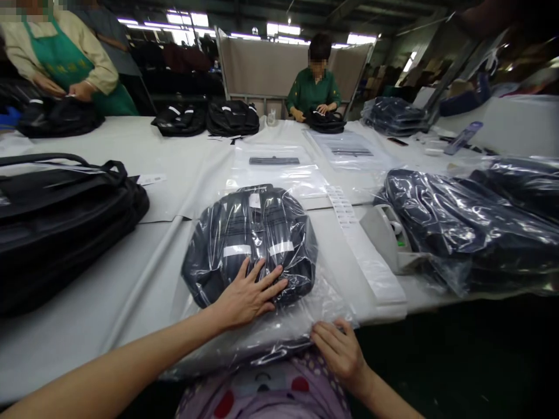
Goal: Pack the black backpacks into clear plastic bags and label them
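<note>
A black backpack (279, 224) lies inside a clear plastic bag (301, 314) on the white table in front of me, with its straps facing up. White bands cross both straps. My left hand (248, 294) rests on the lower part of the wrapped backpack, fingers spread over the plastic. Down at the table's front edge, my right hand (338, 349) has its fingers closed on the loose end of the plastic bag. That end hangs over the edge against my patterned apron (266, 387).
Black bags (56, 227) stand at the left. At the right are a strip of white labels (367, 262), a grey dispenser (386, 235) and wrapped backpacks (458, 227). Flat plastic bags (271, 174) lie beyond mine. Co-workers (314, 87) handle bags across the table.
</note>
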{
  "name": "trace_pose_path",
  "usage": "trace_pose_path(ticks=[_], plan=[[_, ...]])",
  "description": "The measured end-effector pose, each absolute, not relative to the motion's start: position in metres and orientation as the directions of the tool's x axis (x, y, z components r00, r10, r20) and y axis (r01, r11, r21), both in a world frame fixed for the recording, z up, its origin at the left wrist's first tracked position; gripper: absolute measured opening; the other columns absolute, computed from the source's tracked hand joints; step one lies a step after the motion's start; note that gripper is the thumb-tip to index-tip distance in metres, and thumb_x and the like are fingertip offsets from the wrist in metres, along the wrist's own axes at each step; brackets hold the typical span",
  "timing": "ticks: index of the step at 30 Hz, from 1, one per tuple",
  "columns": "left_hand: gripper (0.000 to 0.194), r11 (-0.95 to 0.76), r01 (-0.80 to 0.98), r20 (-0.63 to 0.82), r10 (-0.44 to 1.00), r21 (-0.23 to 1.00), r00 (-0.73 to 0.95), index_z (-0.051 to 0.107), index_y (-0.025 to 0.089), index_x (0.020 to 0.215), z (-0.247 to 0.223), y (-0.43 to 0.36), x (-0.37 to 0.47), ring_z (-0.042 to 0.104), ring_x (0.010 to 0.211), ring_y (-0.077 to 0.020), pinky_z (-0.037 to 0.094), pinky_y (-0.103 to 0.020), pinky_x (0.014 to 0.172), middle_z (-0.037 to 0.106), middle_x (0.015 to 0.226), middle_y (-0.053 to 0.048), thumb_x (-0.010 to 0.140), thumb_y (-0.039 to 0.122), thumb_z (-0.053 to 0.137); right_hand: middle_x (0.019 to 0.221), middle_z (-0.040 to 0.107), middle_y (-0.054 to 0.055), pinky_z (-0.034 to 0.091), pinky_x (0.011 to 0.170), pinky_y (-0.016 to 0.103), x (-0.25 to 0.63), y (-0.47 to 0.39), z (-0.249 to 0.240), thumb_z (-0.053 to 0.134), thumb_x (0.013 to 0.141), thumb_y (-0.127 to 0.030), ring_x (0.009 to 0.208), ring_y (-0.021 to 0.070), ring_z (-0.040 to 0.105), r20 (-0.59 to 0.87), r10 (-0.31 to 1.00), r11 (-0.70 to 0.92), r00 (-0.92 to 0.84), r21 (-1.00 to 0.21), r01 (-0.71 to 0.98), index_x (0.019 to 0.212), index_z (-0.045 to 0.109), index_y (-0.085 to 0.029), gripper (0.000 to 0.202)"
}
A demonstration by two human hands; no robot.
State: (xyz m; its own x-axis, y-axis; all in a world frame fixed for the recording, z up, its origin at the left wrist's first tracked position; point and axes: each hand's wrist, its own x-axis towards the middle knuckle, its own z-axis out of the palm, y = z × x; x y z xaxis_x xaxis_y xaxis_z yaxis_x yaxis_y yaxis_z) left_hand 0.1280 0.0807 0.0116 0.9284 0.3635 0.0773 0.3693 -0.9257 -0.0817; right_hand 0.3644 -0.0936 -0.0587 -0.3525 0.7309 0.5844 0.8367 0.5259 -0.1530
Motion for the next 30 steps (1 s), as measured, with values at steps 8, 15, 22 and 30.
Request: trace_pose_path(ticks=[8,15,22,30], plan=[[0.062,-0.920,0.387,0.083,0.382,-0.054,0.920,0.015,0.033,0.143,0.014,0.079,0.131,0.020,0.133,-0.0378,0.015,-0.065,0.101,0.017,0.151,0.000,0.090,0.051,0.041,0.101,0.067,0.010,0.030,0.098,0.042,0.358,-0.085,-0.039,0.041,0.090,-0.014,0.096,0.0180,0.056,0.638,0.641,0.511,-0.426,0.058,0.857,0.105,0.066,-0.021,0.029],[0.062,-0.912,0.407,0.102,0.402,-0.041,0.910,0.016,0.033,0.143,0.016,0.076,0.132,0.023,0.132,-0.0382,0.016,-0.065,0.101,0.018,0.151,0.000,0.090,0.051,0.041,0.113,0.065,0.007,0.019,0.111,0.046,0.355,-0.059,-0.007,0.048,0.087,-0.009,0.116,0.0194,0.050,0.605,0.522,0.659,-0.601,0.160,0.735,0.095,0.066,-0.016,0.021],[0.059,-0.913,0.407,0.129,0.402,-0.017,0.907,0.017,0.033,0.143,0.016,0.075,0.129,0.021,0.133,-0.0368,0.015,-0.065,0.102,0.019,0.151,0.000,0.091,0.050,0.039,0.129,0.054,0.012,0.032,0.107,0.052,0.353,-0.019,0.010,0.049,0.088,-0.015,0.130,0.0279,0.036,0.340,0.481,0.820,-0.808,0.152,0.552,0.091,0.061,-0.014,0.013],[0.058,-0.916,0.398,0.151,0.400,0.048,0.904,0.019,0.039,0.141,0.016,0.076,0.128,0.024,0.132,-0.0376,0.016,-0.066,0.100,0.020,0.151,0.000,0.089,0.055,0.038,0.111,0.065,0.016,0.048,0.095,0.047,0.367,-0.067,-0.021,0.042,0.089,-0.010,0.117,0.0268,0.052,0.340,0.520,0.811,-0.783,0.091,0.578,0.098,0.062,-0.008,0.022]])
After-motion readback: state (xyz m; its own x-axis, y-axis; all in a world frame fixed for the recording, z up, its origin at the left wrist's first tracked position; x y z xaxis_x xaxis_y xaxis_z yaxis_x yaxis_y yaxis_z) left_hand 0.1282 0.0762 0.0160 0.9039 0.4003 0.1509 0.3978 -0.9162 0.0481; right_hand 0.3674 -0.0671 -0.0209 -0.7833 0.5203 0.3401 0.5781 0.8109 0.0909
